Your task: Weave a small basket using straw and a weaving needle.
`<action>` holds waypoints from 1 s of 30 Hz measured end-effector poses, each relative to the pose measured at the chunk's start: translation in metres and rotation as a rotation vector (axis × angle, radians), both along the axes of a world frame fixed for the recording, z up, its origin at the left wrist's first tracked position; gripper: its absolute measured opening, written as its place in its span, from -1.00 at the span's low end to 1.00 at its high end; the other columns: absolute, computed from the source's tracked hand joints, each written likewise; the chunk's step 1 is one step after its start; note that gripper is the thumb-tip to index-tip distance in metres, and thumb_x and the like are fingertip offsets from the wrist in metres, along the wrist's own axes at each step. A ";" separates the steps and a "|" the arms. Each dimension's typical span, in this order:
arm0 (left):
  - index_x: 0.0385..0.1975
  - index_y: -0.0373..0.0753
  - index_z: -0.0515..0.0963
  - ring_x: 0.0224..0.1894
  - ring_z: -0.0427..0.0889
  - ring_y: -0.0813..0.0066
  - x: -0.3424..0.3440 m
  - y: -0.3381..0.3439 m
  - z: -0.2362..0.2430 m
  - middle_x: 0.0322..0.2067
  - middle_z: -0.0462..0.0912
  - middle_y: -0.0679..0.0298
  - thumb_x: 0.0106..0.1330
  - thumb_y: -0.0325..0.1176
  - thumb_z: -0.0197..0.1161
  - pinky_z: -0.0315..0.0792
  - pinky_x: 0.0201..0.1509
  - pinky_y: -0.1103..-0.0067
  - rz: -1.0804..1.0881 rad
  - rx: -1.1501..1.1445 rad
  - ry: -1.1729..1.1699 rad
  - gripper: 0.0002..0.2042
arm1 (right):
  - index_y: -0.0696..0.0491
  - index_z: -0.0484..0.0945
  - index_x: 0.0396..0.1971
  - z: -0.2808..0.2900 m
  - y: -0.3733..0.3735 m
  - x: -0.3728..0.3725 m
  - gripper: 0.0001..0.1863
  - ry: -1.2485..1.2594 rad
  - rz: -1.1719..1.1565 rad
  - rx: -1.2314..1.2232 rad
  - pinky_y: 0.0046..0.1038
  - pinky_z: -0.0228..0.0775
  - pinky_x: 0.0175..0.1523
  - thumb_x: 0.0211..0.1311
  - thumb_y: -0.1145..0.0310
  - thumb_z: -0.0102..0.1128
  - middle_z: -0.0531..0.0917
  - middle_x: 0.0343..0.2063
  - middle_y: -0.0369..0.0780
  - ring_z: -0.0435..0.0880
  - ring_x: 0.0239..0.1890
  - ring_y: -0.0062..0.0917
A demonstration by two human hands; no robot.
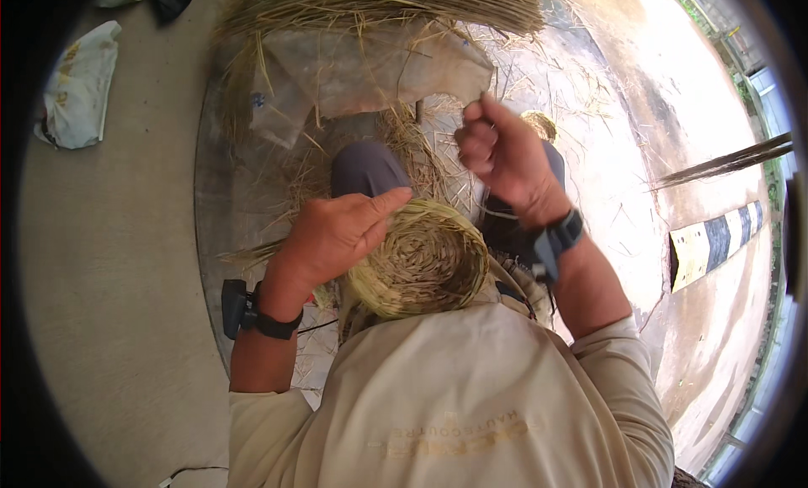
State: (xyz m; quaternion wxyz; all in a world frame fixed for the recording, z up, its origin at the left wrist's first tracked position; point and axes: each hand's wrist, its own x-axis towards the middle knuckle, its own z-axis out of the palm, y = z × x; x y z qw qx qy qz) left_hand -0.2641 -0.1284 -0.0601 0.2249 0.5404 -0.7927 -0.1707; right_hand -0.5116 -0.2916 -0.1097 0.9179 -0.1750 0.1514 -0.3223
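A round woven straw basket point(419, 261) with a coiled bottom sits in my lap, open side up. My left hand point(335, 236) grips its upper left rim, the index finger lying along the edge. Above and right of the basket, my right hand point(497, 156) is raised with curled fingers pinched together near a crumpled clear plastic sheet point(362, 67); what is between the fingertips, if anything, is too small to make out. A pale strand runs beside the basket's right rim. Loose straw point(417, 168) lies around and between my legs.
A long bundle of straw point(379, 0) lies at the top. White sacks point(80, 88) rest on the concrete floor at the upper left. At the right are a dark bundle of thin stalks point(724, 161) and a black-and-pale striped block point(715, 244). A small woven piece point(539, 124) sits behind my right hand.
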 end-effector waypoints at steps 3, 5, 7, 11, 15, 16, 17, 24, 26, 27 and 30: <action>0.21 -0.07 0.65 -0.37 0.76 0.13 -0.002 -0.004 0.002 -0.34 0.75 0.11 0.28 -0.44 0.42 0.63 -0.32 0.36 -0.046 -0.006 -0.044 -0.55 | 0.08 0.62 -0.23 -0.007 -0.010 0.000 -0.71 0.170 0.046 -0.037 -0.62 0.00 -0.57 0.60 0.20 0.06 0.27 -0.61 -0.48 0.24 -0.56 -0.71; 0.21 -0.12 0.63 -0.37 0.76 0.09 0.001 -0.001 0.002 -0.33 0.75 0.07 0.32 -0.43 0.38 0.62 -0.33 0.34 -0.046 0.011 -0.046 -0.58 | 0.16 0.64 -0.23 0.003 0.000 -0.008 -0.67 0.387 0.106 -0.203 -0.61 -0.03 -0.56 0.62 0.20 0.09 0.29 -0.63 -0.48 0.21 -0.59 -0.74; 0.19 -0.19 0.61 -0.36 0.76 0.04 0.005 0.003 0.001 -0.32 0.75 0.02 0.36 -0.42 0.34 0.61 -0.33 0.31 -0.014 -0.002 -0.037 -0.61 | 0.20 0.65 -0.22 0.026 0.027 -0.013 -0.66 0.671 0.182 -0.455 -0.63 -0.07 -0.57 0.65 0.23 0.06 0.30 -0.62 -0.48 0.16 -0.61 -0.77; 0.12 -0.31 0.57 -0.32 0.76 -0.07 0.012 0.014 -0.009 -0.29 0.75 -0.07 0.43 -0.44 0.24 0.61 -0.28 0.23 0.060 0.027 -0.027 -0.70 | 0.21 0.67 -0.27 0.027 0.047 -0.018 -0.67 0.615 0.151 -0.376 -0.62 -0.07 -0.55 0.63 0.27 0.11 0.29 -0.65 -0.46 0.14 -0.62 -0.79; 0.07 -0.33 0.55 -0.28 0.75 -0.15 0.010 0.019 -0.017 -0.29 0.74 -0.10 0.46 -0.43 0.20 0.60 -0.23 0.17 0.127 0.111 -0.012 -0.75 | 0.20 0.65 -0.26 0.017 0.044 -0.023 -0.66 0.538 0.090 -0.263 -0.60 0.03 -0.52 0.60 0.21 0.16 0.29 -0.65 -0.47 0.20 -0.62 -0.76; 0.08 -0.33 0.54 -0.27 0.74 -0.15 0.008 0.019 -0.018 -0.28 0.73 -0.11 0.46 -0.43 0.20 0.60 -0.22 0.17 0.129 0.095 0.010 -0.75 | 0.19 0.64 -0.25 0.011 0.038 -0.023 -0.68 0.506 0.035 -0.226 -0.60 0.03 -0.52 0.60 0.22 0.15 0.28 -0.65 -0.47 0.21 -0.62 -0.75; 0.08 -0.34 0.54 -0.26 0.74 -0.16 0.004 0.019 -0.019 -0.27 0.73 -0.11 0.46 -0.43 0.19 0.59 -0.21 0.17 0.131 0.079 0.033 -0.74 | 0.18 0.63 -0.25 0.009 0.032 -0.021 -0.69 0.473 -0.021 -0.189 -0.60 0.04 -0.51 0.61 0.23 0.14 0.27 -0.65 -0.47 0.22 -0.61 -0.74; 0.11 -0.32 0.53 -0.20 0.74 -0.15 0.001 0.015 -0.018 -0.22 0.72 -0.11 0.44 -0.44 0.20 0.59 -0.16 0.18 0.111 0.023 0.024 -0.71 | 0.11 0.69 -0.13 0.042 0.031 0.072 -0.72 0.418 -0.497 -1.403 -0.30 0.53 -0.23 0.40 0.21 0.23 0.61 -0.39 -0.23 0.64 -0.36 -0.37; 0.17 -0.28 0.50 -0.19 0.74 -0.13 0.002 0.012 -0.009 -0.16 0.73 -0.06 0.43 -0.38 0.23 0.63 -0.16 0.16 0.011 -0.033 0.062 -0.65 | 0.12 0.65 -0.32 0.058 0.078 0.081 -0.88 0.213 -0.281 -1.738 -0.25 0.53 -0.20 0.25 0.38 0.30 0.63 -0.37 -0.15 0.67 -0.30 -0.27; 0.21 -0.27 0.49 -0.18 0.74 -0.12 0.005 0.015 -0.008 -0.15 0.73 -0.06 0.42 -0.37 0.24 0.63 -0.15 0.18 0.027 -0.009 0.070 -0.62 | 0.13 0.64 -0.42 0.066 0.102 0.087 -0.93 0.073 -0.152 -1.870 -0.23 0.53 -0.19 0.18 0.46 0.34 0.64 -0.36 -0.11 0.68 -0.27 -0.22; 0.30 -0.30 0.49 -0.14 0.77 -0.06 0.012 0.023 -0.020 -0.14 0.73 -0.12 0.43 -0.40 0.25 0.61 -0.09 0.28 0.152 0.171 0.107 -0.55 | 0.18 0.64 -0.20 0.044 0.121 0.068 -0.86 0.130 0.238 -1.819 -0.17 0.55 -0.01 0.33 0.45 0.30 0.68 -0.21 -0.05 0.69 -0.13 -0.13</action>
